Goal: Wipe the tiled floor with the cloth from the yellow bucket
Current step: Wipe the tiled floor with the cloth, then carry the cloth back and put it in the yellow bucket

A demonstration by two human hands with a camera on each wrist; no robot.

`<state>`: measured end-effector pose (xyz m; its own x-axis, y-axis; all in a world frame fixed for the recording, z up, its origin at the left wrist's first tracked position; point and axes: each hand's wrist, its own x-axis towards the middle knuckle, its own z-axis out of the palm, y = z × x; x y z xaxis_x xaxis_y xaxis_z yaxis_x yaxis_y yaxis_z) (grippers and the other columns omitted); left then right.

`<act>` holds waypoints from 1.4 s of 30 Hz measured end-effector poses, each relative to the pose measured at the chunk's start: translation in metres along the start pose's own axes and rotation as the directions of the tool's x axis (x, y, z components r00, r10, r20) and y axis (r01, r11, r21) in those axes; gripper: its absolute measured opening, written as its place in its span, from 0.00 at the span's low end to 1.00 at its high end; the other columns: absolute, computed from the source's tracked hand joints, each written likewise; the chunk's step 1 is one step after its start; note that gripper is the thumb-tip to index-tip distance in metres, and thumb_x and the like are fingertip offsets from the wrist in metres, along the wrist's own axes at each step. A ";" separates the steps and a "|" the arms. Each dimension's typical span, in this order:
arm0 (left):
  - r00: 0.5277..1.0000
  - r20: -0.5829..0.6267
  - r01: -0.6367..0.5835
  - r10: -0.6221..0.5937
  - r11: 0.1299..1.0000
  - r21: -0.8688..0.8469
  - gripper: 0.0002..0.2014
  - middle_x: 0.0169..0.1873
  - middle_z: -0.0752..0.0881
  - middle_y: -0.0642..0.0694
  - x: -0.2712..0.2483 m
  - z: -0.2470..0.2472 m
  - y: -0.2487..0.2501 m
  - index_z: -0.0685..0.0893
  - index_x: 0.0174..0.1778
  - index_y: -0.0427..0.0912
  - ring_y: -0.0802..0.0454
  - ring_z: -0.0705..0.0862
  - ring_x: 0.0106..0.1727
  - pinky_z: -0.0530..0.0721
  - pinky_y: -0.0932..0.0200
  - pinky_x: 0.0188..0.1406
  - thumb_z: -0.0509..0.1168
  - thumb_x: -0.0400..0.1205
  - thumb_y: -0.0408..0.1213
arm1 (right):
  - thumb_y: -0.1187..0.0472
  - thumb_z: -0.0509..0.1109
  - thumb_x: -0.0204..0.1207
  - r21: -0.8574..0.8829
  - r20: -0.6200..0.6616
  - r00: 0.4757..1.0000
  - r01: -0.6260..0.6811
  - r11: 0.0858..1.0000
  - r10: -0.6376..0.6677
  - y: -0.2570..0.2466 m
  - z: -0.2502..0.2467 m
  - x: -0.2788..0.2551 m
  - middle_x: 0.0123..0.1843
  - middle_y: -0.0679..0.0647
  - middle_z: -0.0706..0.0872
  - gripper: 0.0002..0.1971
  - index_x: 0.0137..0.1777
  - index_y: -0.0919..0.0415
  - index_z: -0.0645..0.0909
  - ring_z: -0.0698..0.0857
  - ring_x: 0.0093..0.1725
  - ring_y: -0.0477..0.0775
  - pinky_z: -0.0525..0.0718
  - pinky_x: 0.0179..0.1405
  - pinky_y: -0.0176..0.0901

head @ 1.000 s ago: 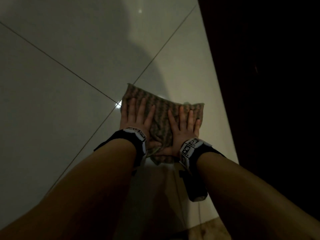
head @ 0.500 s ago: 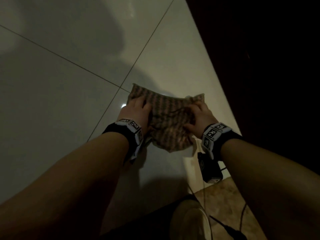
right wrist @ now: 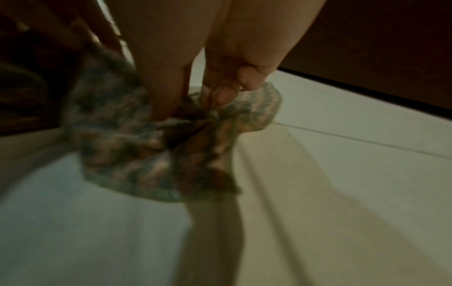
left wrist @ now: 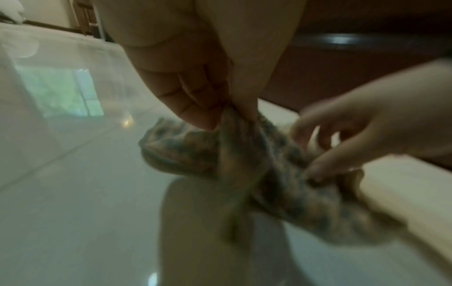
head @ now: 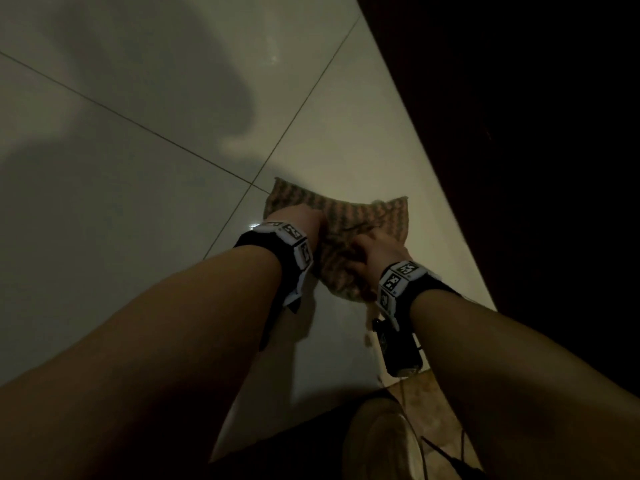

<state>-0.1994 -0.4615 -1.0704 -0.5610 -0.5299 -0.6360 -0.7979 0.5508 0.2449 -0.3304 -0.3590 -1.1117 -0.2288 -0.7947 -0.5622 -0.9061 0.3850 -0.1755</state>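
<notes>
Fingers of both hands pinch the striped cloth, bunched above glossy pale floor tiles; dark wooden furniture fills the frame's right.

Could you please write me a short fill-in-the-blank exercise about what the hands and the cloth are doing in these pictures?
1. Both hands hold the striped ____ above the floor.
2. The left hand has its grip on the cloth by pinching it between the fingers and the ____.
3. The floor is covered in large pale ____.
4. To the right hand's side, the floor ends at a ____ surface.

Missing words: cloth; thumb; tiles; dark
</notes>
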 end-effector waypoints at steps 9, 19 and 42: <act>0.991 -0.133 0.034 -0.025 0.997 0.065 0.14 0.59 0.86 0.36 -0.017 -0.042 0.004 0.86 0.61 0.37 0.41 0.84 0.49 0.75 0.58 0.43 0.63 0.83 0.36 | 0.58 0.67 0.79 0.157 0.010 1.000 -0.012 0.987 0.010 -0.003 -0.076 0.003 0.66 0.61 0.83 0.17 0.66 0.60 0.81 0.82 0.65 0.61 0.76 0.60 0.41; 0.930 -0.363 0.044 -0.054 0.998 -0.035 0.15 0.62 0.84 0.40 -0.081 -0.143 0.019 0.82 0.64 0.41 0.41 0.83 0.63 0.81 0.55 0.56 0.61 0.83 0.38 | 0.59 0.69 0.77 0.137 -0.196 0.979 0.084 0.987 -0.056 -0.037 -0.221 -0.025 0.58 0.57 0.88 0.12 0.59 0.58 0.84 0.85 0.59 0.56 0.80 0.58 0.44; 0.888 -0.417 0.269 -0.195 0.955 0.125 0.15 0.61 0.84 0.34 -0.133 -0.311 0.011 0.84 0.62 0.32 0.38 0.84 0.55 0.77 0.52 0.46 0.57 0.85 0.33 | 0.62 0.70 0.76 0.347 -0.431 0.896 0.276 0.897 -0.109 -0.113 -0.379 -0.035 0.54 0.59 0.89 0.08 0.53 0.62 0.85 0.87 0.56 0.58 0.83 0.62 0.51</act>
<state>-0.2023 -0.5855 -0.7554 -0.4341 -0.8467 -0.3077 -0.8852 0.4643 -0.0288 -0.3553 -0.5524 -0.7664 -0.2596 -0.9560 -0.1365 -0.7521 0.2888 -0.5924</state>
